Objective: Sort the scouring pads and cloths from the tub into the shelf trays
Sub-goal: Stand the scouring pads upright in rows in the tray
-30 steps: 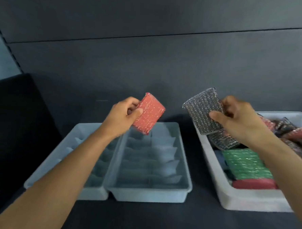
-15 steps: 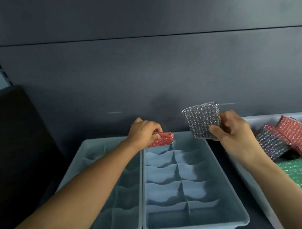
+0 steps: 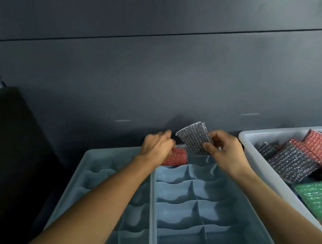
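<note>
Now seat that red pad [image 3: 177,157] flat at the tray's [image 3: 226,216] twelve o'clock with your gripping left hand [image 3: 157,147], right hand [image 3: 225,151] pinching the grey pad [image 3: 194,140].

Red pad [image 3: 176,157], aloft before, now in right tray [image 3: 224,216]

Red pad [image 3: 176,156] in tray [image 3: 178,192], silver [image 3: 195,140] aloft
</note>
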`<state>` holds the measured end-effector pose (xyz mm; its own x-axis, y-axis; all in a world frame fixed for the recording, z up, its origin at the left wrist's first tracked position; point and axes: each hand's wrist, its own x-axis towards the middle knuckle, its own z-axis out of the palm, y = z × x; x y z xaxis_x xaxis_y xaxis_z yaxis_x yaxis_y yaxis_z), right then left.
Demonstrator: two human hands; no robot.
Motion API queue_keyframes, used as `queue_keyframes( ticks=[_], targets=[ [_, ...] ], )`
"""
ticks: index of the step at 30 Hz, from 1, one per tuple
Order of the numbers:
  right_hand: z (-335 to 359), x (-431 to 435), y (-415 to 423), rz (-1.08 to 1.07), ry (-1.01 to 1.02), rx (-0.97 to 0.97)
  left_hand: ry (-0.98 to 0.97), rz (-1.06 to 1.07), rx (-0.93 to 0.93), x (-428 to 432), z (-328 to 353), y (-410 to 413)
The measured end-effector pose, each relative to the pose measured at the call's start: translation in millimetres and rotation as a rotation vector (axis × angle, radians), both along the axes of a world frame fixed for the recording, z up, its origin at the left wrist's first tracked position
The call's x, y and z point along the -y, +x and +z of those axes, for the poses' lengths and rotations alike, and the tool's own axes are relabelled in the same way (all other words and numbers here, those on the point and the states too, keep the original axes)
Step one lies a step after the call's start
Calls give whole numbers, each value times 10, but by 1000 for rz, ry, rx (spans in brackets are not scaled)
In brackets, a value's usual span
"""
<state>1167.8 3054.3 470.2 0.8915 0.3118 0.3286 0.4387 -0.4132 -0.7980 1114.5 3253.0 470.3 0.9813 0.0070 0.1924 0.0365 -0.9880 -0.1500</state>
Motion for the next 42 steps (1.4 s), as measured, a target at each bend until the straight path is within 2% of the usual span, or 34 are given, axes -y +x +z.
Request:
queue_keyframes(
  ticks=[8,12,17,21,25,27,29,32,34,37,42],
  targets=[
    [61,243,28,-38,116,7,-82,43,37,32,1,67],
    [74,318,2,-32,133,-6,-53,-1,32,42,9,42],
    [65,326,7,-29,138,-32,59,50,-75,-13,-99,-15],
    [67,274,-12,-24,112,-17,70,77,72,-1,-154,-51],
    [19,146,-10,11,74,6,106,20,89,21,-181,-31],
    [-12,64,-5,38,44,26,28,12,51,-3,-198,-34],
    [-29,-37,-21,48,24,39,-143,14,45,-75,-200,-72],
    [-76,-206,-48,110,-18,39,-601,28,191,-253,-224,-201],
    [-138,-314,-57,188,-120,82,-842,41,208,-360,-228,-279],
    [-219,-438,-46,221,-351,236,-878,45,191,-432,-207,-349],
    [-255,-641,-75,242,-658,395,-679,-34,160,-355,-270,-396]
  ],
)
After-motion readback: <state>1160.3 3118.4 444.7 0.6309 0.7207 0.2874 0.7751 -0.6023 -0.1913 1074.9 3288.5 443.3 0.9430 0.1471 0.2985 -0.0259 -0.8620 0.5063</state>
